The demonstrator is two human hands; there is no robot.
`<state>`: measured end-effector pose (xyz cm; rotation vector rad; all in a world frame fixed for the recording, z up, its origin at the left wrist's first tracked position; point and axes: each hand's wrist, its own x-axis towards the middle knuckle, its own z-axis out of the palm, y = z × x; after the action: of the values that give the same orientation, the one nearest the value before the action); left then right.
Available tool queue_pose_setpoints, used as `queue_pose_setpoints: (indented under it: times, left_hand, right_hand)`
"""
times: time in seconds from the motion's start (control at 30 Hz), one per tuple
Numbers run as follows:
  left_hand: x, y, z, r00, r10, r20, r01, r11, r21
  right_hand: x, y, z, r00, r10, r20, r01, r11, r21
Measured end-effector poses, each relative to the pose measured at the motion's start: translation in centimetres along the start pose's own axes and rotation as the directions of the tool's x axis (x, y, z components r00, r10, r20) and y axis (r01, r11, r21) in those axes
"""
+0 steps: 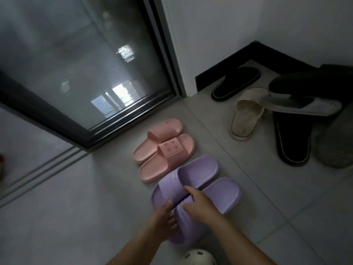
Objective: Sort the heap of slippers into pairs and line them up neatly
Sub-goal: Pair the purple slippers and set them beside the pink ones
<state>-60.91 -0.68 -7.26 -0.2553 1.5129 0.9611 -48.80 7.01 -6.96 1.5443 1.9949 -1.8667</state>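
Observation:
Two purple slippers lie side by side on the grey floor: the left purple slipper (193,175) and the right purple slipper (223,194). My left hand (164,219) rests flat against the heel of the left one. My right hand (200,203) lies over the strap of the right one, fingers spread along the gap between them. Just beyond stands a pink pair (164,148), set parallel. At the far right is a loose heap: a beige slipper (246,115), a grey-white slipper (305,106) propped across it, and two black slippers (236,83) (292,142).
A dark-framed sliding glass door (86,60) with its floor track fills the left. A white wall with black skirting (238,58) closes the corner behind the heap. A dark object (313,81) overhangs the heap. A white perforated item (198,258) pokes in at the bottom edge.

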Motion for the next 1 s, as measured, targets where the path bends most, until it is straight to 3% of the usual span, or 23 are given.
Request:
queue_pose_setpoints:
  times: [0.07, 0.1, 0.13, 0.17, 0.2, 0.27, 0.33, 0.4, 0.43, 0.53, 0.67, 0.8, 0.9, 1.0]
  left_hand:
    - [0.4, 0.3, -1.8, 0.997, 0.081, 0.013, -0.082, 0.98, 0.183]
    - [0.4, 0.7, -2.4, 0.989, 0.147, -0.022, -0.129, 0.924, 0.361]
    - [0.5, 1.0, -2.9, 0.959, 0.265, -0.101, -0.162, 0.805, 0.57]
    - [0.7, 1.2, -3.4, 0.884, 0.443, -0.147, -0.191, 0.631, 0.752]
    - [0.8, 1.5, -3.6, 0.774, 0.626, -0.096, -0.26, 0.452, 0.853]
    - [0.6, 2.1, -2.8, 0.551, 0.819, 0.161, -0.461, 0.137, 0.877]
    - [1.5, 2.9, -1.4, 0.491, 0.774, 0.4, -0.497, -0.128, 0.858]
    - [2.7, 3.9, -0.2, 0.577, 0.646, 0.501, -0.413, -0.298, 0.86]
    - [3.1, 4.4, 0.1, 0.617, 0.605, 0.503, -0.394, -0.316, 0.863]
    - [4.0, 5.3, -0.2, 0.579, 0.613, 0.538, -0.484, -0.273, 0.831]
    - [3.7, 5.8, -0.4, 0.588, 0.61, 0.531, -0.479, -0.266, 0.836]
    - [2.3, 6.1, 1.0, 0.646, 0.583, 0.494, -0.447, -0.236, 0.863]
    - [1.5, 6.0, 3.5, 0.597, 0.646, 0.476, -0.464, -0.206, 0.861]
    - [1.4, 6.5, 8.3, 0.594, 0.571, 0.567, -0.556, -0.219, 0.802]
  right_hand:
    - [-0.1, 0.1, 0.7, 1.0, -0.02, 0.014, 0.02, 1.0, 0.005]
    - [-0.1, 0.2, 0.9, 0.999, -0.03, 0.022, 0.03, 0.999, 0.025]
    - [-0.2, 0.3, 1.1, 0.999, -0.038, 0.02, 0.037, 0.998, 0.041]
    - [-0.2, 0.5, 1.2, 0.999, -0.034, 0.003, 0.033, 0.998, 0.048]
    - [-0.1, 0.6, 1.3, 0.999, -0.023, -0.033, 0.024, 0.998, 0.052]
    - [0.0, 1.1, 1.3, 0.992, 0.019, -0.121, -0.013, 0.999, 0.049]
    - [0.0, 1.5, 1.1, 0.988, 0.05, -0.145, -0.054, 0.998, -0.025]
    - [-0.1, 1.8, 0.9, 0.993, 0.037, -0.114, -0.048, 0.994, -0.094]
    - [0.0, 2.0, 0.9, 0.994, 0.031, -0.105, -0.042, 0.994, -0.104]
    - [0.2, 1.9, 1.1, 0.995, 0.029, -0.097, -0.039, 0.994, -0.102]
    - [0.3, 1.5, 1.4, 0.995, 0.016, -0.103, -0.023, 0.997, -0.068]
    - [-0.3, 2.0, 0.9, 0.998, 0.024, -0.052, -0.023, 0.999, 0.032]
    - [-0.8, 3.2, -1.9, 0.984, 0.082, -0.161, -0.056, 0.985, 0.161]
    - [-1.6, 4.8, -6.7, 0.952, 0.122, -0.28, -0.069, 0.979, 0.192]
